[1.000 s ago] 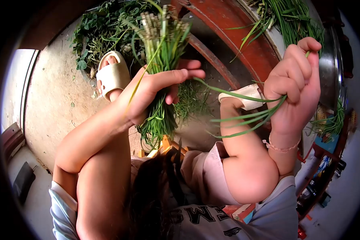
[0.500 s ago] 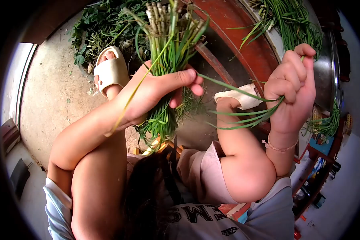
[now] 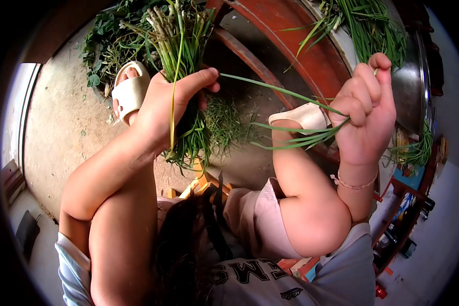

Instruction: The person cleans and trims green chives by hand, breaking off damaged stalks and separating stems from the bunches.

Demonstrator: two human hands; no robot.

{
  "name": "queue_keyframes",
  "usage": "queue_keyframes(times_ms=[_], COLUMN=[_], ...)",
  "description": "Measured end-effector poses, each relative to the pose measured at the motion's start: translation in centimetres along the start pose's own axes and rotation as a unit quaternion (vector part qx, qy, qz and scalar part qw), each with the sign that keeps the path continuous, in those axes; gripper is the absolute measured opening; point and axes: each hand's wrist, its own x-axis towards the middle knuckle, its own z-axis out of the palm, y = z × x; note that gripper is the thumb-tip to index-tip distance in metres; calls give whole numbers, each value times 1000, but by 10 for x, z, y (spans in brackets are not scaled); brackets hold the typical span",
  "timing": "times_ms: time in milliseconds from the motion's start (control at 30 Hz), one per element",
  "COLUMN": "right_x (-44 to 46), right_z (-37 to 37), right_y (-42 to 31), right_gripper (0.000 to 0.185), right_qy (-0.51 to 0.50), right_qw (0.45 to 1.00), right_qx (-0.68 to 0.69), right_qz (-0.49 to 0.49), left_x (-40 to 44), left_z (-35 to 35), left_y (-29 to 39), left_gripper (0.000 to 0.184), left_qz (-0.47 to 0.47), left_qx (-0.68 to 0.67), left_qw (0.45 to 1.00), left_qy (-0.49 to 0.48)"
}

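Note:
My left hand [image 3: 173,102] is closed around a thick bunch of garlic chives [image 3: 181,56], its pale cut stem ends pointing up and away and its green leaves hanging below the wrist. One long yellowish blade lies across that wrist. A few loose green chive blades [image 3: 301,140] are gripped in my right hand [image 3: 364,112], whose fingers are curled. One blade [image 3: 275,92] runs taut from there to my left thumb and forefinger. Their loose ends trail to the left over my knee. A pink braided bracelet [image 3: 357,184] circles my right wrist.
More chives [image 3: 372,35] lie heaped at upper right, beside a metal basin [image 3: 413,97]. A red wooden frame [image 3: 296,41] crosses the top. Leafy greens [image 3: 107,41] are piled at upper left, with green trimmings [image 3: 227,122] on the floor. My feet wear cream slippers [image 3: 130,94].
My left hand has moved left and slightly up with the bunch. My right hand has shifted slightly left, and the blade between the hands now spans a longer, straighter line.

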Motion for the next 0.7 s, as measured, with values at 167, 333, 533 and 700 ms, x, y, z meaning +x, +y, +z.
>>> queue_keyframes(times_ms=[167, 333, 533, 700], right_x=[0, -3, -7, -11], right_z=[0, 6, 10, 19], right_y=[2, -3, -17, -19], right_gripper=[21, 20, 25, 26], right_qy=[3, 12, -51, -62], right_qw=[1000, 999, 996, 994], right_qx=[-4, 32, 51, 86], right_qz=[-2, -6, -45, -40], left_x=[7, 18, 16, 15], left_z=[-1, -10, -16, -7], left_y=[-4, -11, -13, -18], left_gripper=[14, 13, 31, 38], left_qz=[-13, -67, -53, -42], left_qx=[-4, -70, 58, 25], left_qw=[999, 991, 996, 986], left_qy=[35, 90, 44, -161])
